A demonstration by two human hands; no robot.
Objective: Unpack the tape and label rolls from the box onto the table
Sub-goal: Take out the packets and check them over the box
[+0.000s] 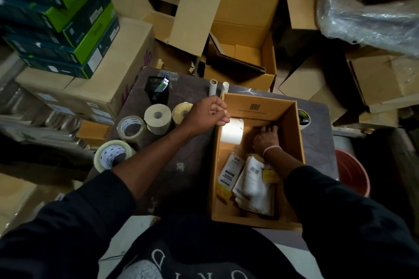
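An open cardboard box sits on the dark table. My left hand grips the box's left rim near the far corner. My right hand reaches down into the box, fingers on the floor by the far wall; whether it holds anything is hidden. A white label roll lies inside against the left wall. White packets lie in the near part of the box. On the table to the left stand two clear tape rolls, a beige roll and a yellowish roll.
A black pen holder and two white tubes stand at the table's far edge. Another tape roll peeks out right of the box. Stacked green boxes and open cartons crowd behind. A red bucket is on the right.
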